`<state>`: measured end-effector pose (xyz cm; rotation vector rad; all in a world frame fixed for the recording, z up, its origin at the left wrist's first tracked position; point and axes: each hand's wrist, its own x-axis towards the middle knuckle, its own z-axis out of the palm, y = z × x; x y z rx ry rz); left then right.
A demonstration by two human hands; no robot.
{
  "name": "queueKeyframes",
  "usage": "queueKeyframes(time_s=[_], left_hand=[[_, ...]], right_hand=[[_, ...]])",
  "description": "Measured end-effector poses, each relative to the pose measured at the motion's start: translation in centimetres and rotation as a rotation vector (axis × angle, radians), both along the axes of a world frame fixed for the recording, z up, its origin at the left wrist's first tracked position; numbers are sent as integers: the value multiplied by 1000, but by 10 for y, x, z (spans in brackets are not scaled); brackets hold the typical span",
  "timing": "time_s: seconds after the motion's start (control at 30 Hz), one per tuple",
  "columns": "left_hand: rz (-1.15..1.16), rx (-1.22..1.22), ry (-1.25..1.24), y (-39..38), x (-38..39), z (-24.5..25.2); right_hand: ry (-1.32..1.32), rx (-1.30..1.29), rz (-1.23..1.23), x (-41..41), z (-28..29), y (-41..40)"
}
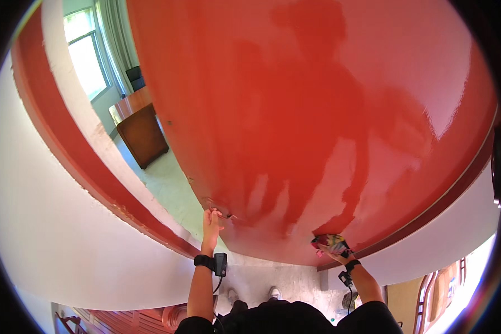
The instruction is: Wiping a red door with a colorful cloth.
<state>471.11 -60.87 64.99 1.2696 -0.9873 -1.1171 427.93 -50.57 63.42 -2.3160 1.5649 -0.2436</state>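
Observation:
A glossy red door [275, 146] stands partly open before me, with my dark reflection on it. My left hand [211, 225] has its fingers on the door handle [221, 213] near the door's free edge. Under my right hand [338, 255], a crumpled multicoloured cloth [330, 244] lies pressed against the door's lower right part, near the hinge side. Both wrists carry black straps with small devices and cables.
At the left runs the red door frame [79, 154] beside a white wall [46, 217]. Through the gap show a brown wooden desk [142, 137], a curtain and a window. A red slatted wooden bench [121, 319] is at the lower left, wooden furniture at the lower right.

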Motion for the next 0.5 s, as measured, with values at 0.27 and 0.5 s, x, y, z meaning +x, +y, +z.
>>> queueKeyframes(time_s=[0.27,0.5], left_hand=[[197,-37,-168,1,-18,-2],[329,-105,-315,-22,-21,-31]], right_hand=[[-1015,-28,-1123,-63,-173,39],[-1458,392,-1438,-76,-269,57]])
